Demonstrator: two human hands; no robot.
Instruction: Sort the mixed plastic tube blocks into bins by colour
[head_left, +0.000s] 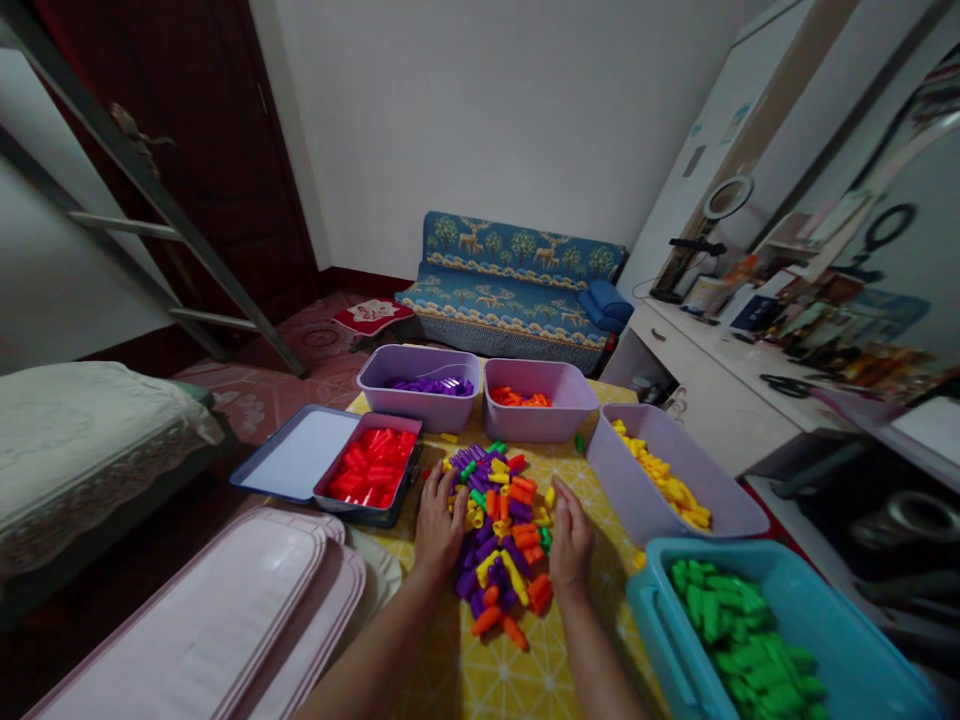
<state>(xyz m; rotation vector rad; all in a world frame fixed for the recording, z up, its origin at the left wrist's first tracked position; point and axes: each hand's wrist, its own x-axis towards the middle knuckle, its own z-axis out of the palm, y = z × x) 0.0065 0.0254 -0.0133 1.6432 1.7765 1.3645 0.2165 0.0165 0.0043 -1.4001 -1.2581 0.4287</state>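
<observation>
A mixed pile of small purple, orange, yellow, green and red plastic pieces (499, 530) lies on the yellow patterned tablecloth (517, 685). My left hand (440, 522) rests at the pile's left edge, fingers apart, touching pieces. At the right edge is my right hand (571, 540), its fingers extended beside the pieces. Around the pile stand a lilac bin of purple pieces (420, 408), a lilac bin of orange ones (536, 422), a lilac bin of yellow ones (622, 485), a teal bin of green ones (664, 620) and an opened tin of red ones (367, 512).
Pink lids (195, 610) are stacked at the front left. Behind the table are a blue patterned sofa (502, 285) and a low stool with a red cover (373, 315). A cluttered white dresser (712, 370) stands right, a metal ladder (180, 225) left.
</observation>
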